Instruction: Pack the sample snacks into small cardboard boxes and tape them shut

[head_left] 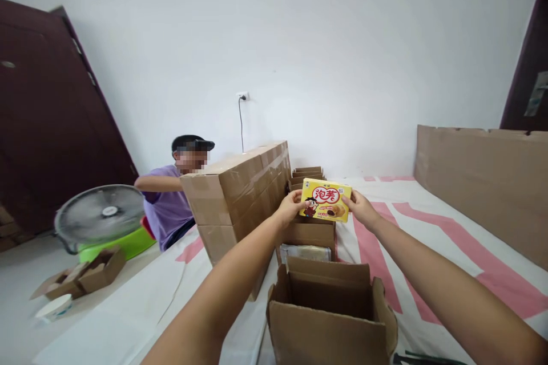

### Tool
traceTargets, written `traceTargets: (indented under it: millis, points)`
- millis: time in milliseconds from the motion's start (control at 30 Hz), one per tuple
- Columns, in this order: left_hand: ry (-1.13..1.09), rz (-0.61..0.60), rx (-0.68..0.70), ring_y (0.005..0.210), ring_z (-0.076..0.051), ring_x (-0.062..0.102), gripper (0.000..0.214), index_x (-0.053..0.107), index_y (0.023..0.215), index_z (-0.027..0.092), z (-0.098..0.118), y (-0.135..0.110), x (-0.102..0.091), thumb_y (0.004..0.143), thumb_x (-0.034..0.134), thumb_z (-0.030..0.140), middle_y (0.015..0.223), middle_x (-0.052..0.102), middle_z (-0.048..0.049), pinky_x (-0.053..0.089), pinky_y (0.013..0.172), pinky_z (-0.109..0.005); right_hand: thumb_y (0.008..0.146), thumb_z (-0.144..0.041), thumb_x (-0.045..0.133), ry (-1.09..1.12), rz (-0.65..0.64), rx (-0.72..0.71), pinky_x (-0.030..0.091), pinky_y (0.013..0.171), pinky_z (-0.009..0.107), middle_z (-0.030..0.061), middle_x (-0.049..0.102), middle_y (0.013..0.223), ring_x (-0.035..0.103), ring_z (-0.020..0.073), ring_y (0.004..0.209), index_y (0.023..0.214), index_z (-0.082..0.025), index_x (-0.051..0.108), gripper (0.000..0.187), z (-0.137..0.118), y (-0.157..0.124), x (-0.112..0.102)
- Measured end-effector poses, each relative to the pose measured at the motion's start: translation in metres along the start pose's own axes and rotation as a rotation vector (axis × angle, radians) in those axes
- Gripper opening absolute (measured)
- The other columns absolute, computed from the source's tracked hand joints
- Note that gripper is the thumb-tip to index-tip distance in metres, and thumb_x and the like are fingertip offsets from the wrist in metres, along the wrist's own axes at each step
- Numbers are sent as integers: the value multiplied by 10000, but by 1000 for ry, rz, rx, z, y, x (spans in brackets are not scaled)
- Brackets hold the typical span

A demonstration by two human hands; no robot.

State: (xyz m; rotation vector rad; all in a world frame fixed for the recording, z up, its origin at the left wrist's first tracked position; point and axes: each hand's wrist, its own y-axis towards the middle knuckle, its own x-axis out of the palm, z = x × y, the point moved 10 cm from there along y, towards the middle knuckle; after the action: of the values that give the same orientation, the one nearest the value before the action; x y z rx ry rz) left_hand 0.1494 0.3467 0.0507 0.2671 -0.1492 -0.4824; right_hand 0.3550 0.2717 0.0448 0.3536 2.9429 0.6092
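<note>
Between my two hands is a yellow snack box (327, 199) with red lettering and a cartoon figure, its printed face toward me. My left hand (291, 206) grips its left edge, and my right hand (359, 207) grips the right edge. The box is held above a row of open cardboard cartons. Closest to me stands an open carton (327, 331) with its flaps up. Just beyond it, something pale and wrapped in plastic (306, 252) shows beside another carton (311, 234). My raised hands partly hide the farther cartons (307, 173).
Taped cardboard boxes (240, 194) are stacked left of the row. A person in a purple shirt (169, 205) sits behind them, near a fan (109, 211). A long cardboard panel (479, 182) stands at right. Small open cartons (100, 271) and a white bowl (55, 308) are lower left.
</note>
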Motion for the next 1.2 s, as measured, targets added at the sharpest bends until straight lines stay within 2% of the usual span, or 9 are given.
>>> traceTargets:
  millis: [233,367,500,733,1033,1200]
  points:
    - [-47,7,-7,1013,-274,691,727,633,1062,136,-25,-2,-10,470,949,414,1074,750,-134,512,975,-469,791,-500,658,-10,14,-16,557,886,372,122,692,1203,671,234,1052,1158,-193,553,490,20,11,5]
    - [-71,23,6,1048,-281,683,675,639,1061,158,-34,0,-13,502,941,383,1097,744,-119,498,1001,-492,813,-535,630,-41,29,15,581,834,375,108,724,1118,690,245,997,1106,-196,593,450,33,9,4]
    - [-85,34,22,1058,-280,680,645,645,1053,162,-38,5,-15,512,938,355,1095,744,-114,486,1020,-497,829,-503,635,-87,11,57,595,751,343,107,731,1112,693,252,986,1047,-189,627,382,44,0,8]
    - [-80,28,14,1033,-299,689,622,642,1042,145,-44,9,-16,520,935,315,1071,743,-135,512,976,-507,892,-473,598,-143,7,120,536,536,226,94,741,1083,698,216,902,1104,-189,632,356,56,-9,10]
    - [-41,18,35,1094,-313,669,661,631,1080,147,-51,9,-13,534,916,386,1148,724,-155,506,994,-503,908,-444,596,-121,39,158,571,549,230,115,717,1118,698,207,913,1204,-181,576,397,67,-9,4]
    - [36,27,58,1080,-303,675,639,623,1084,152,-51,9,-12,566,887,418,1159,721,-157,525,965,-490,875,-487,628,-83,55,168,578,556,239,106,726,1073,699,213,907,1175,-189,585,425,69,-12,3]
